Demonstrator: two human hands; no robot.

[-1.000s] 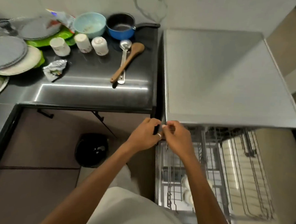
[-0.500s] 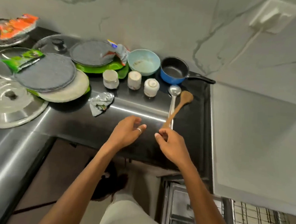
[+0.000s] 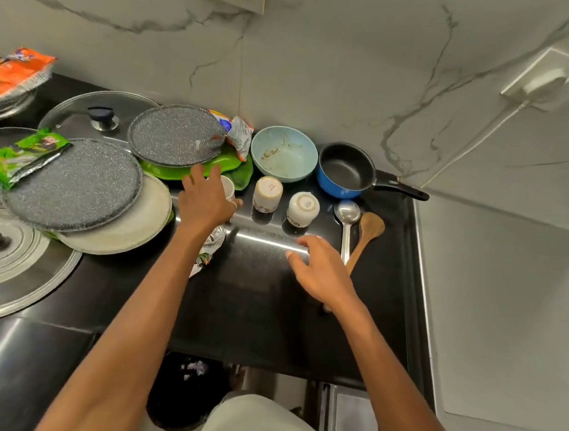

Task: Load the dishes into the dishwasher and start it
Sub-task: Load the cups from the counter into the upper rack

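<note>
My left hand (image 3: 207, 202) reaches over the black counter (image 3: 264, 297) and covers most of a white cup (image 3: 228, 187); whether the fingers grip it is hidden. Two more white cups stand upside down to its right, one (image 3: 267, 192) and another (image 3: 303, 207). My right hand (image 3: 321, 272) hovers open above the counter, just left of a steel ladle (image 3: 346, 219) and a wooden spoon (image 3: 366, 237). Behind them sit a pale blue bowl (image 3: 283, 153) and a blue saucepan (image 3: 346, 170). The dishwasher's steel top (image 3: 503, 312) lies at the right.
Grey speckled plates (image 3: 75, 184) (image 3: 176, 135), a white plate (image 3: 136, 219), green plates (image 3: 192, 173), glass lids (image 3: 10, 265) and snack wrappers (image 3: 20, 156) crowd the left counter. A crumpled foil wrapper (image 3: 213, 244) lies under my left forearm. A bin (image 3: 186, 389) stands on the floor below.
Both hands left the dishwasher rack and rose to the counter. My left hand has moved forward onto the leftmost white cup; my right hand has drifted right, near the ladle.
</note>
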